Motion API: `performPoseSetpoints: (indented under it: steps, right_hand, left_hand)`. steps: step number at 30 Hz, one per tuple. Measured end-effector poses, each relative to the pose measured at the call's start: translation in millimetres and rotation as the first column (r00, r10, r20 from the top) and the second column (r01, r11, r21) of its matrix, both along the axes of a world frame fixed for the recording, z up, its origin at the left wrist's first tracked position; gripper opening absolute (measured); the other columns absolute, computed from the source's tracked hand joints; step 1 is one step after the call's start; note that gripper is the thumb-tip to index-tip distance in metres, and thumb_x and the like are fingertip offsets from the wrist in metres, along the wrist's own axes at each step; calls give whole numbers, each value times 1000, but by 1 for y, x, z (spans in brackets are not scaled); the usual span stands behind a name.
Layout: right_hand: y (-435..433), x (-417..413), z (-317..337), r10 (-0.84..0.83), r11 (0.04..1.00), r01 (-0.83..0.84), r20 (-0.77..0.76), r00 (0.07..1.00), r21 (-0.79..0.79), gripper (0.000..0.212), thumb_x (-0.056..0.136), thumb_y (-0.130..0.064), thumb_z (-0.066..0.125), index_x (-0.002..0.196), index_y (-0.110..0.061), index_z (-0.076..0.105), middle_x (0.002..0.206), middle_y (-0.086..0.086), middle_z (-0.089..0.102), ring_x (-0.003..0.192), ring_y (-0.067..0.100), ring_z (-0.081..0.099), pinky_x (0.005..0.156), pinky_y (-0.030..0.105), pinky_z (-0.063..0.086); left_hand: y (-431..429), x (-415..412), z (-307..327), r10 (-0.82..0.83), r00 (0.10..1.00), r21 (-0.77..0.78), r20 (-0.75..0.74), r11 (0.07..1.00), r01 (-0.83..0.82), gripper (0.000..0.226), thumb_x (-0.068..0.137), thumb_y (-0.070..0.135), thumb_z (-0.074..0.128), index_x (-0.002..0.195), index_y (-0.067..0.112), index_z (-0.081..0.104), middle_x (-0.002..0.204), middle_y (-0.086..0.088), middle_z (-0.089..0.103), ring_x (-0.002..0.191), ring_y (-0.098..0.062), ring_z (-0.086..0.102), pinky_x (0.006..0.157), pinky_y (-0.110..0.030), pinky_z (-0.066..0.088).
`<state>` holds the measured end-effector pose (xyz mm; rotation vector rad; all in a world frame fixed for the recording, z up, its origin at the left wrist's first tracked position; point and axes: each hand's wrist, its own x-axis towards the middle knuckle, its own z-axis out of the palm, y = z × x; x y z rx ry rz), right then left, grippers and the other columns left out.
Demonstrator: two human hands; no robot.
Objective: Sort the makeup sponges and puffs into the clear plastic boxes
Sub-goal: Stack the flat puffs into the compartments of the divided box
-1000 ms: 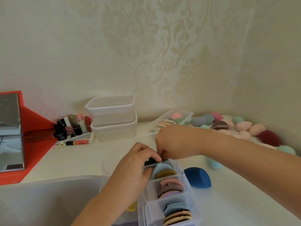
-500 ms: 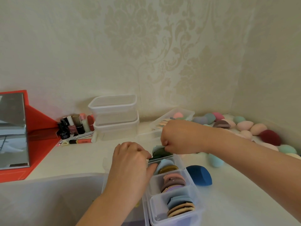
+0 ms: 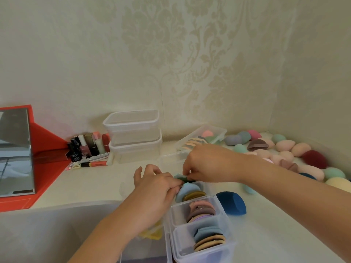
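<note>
Left hand (image 3: pixel 153 188), right hand (image 3: pixel 207 164): fingers (image 3: pixel 187 170) pinch puffs (image 3: pixel 182 179) above box (image 3: pixel 230 242) far edge.

white lettering on a black bottle (image 3: pixel 75 155), too blurred to read

place: home vanity | cues: damask wallpaper (image 3: pixel 171 54); mirror (image 3: pixel 15 150); nail polish bottles (image 3: pixel 85 147)
</note>
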<state>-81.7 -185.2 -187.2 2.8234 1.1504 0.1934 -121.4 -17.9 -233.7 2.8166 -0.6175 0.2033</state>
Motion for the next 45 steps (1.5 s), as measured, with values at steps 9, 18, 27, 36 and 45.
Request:
performPoseSetpoints:
  steps: [9, 18, 27, 36, 45]
  right_hand:
    - [19, 2, 4, -161, 974, 140, -112, 981, -176, 39, 89, -11, 54, 51, -9, 42, 52, 2, 36, 56, 20, 35, 51, 28, 32]
    - [-23, -36, 29, -207, 945, 262, -261, 943, 195, 25, 90, -13, 55, 110, -17, 70, 103, -7, 70, 83, 2, 52, 61, 2, 37]
    - [-11, -77, -4, -191, 974, 184, 37, 981, 134, 38, 95, -41, 47, 106, -14, 71, 106, 6, 47, 101, 18, 37, 81, 25, 26]
    - [-9, -84, -18, -279, 942, 268, 28, 960, 201, 36, 99, -27, 39, 107, -9, 68, 112, 11, 49, 105, 21, 40, 88, 28, 30]
    - [-73, -92, 3, -668, 706, 670, -99, 738, 230, 20, 90, -27, 48, 94, -16, 64, 102, 1, 62, 89, 22, 55, 65, 32, 43]
  left_hand:
    - [-7, -1, 0, -20, 1000, -184, 8, 983, 21, 26, 96, 18, 47, 110, 37, 59, 102, 24, 55, 111, 4, 46, 115, -34, 10]
    - [-9, -9, 3, 11, 999, -414, -32, 910, -23, 6, 90, 36, 57, 87, 34, 62, 83, 9, 68, 77, -2, 61, 68, -19, 47]
    - [-17, -7, 9, 53, 988, -222, 142, 975, -20, 10, 79, 33, 71, 86, 26, 68, 100, 10, 51, 100, -10, 51, 88, -25, 39]
    - [-27, 6, 11, -114, 989, -267, 89, 954, 134, 8, 75, 19, 77, 81, 15, 77, 90, 9, 61, 77, 1, 51, 69, -12, 37]
    - [-24, 1, 6, -79, 991, -316, 111, 942, 111, 18, 75, 31, 76, 89, 25, 66, 102, 14, 56, 95, -7, 55, 85, -22, 44]
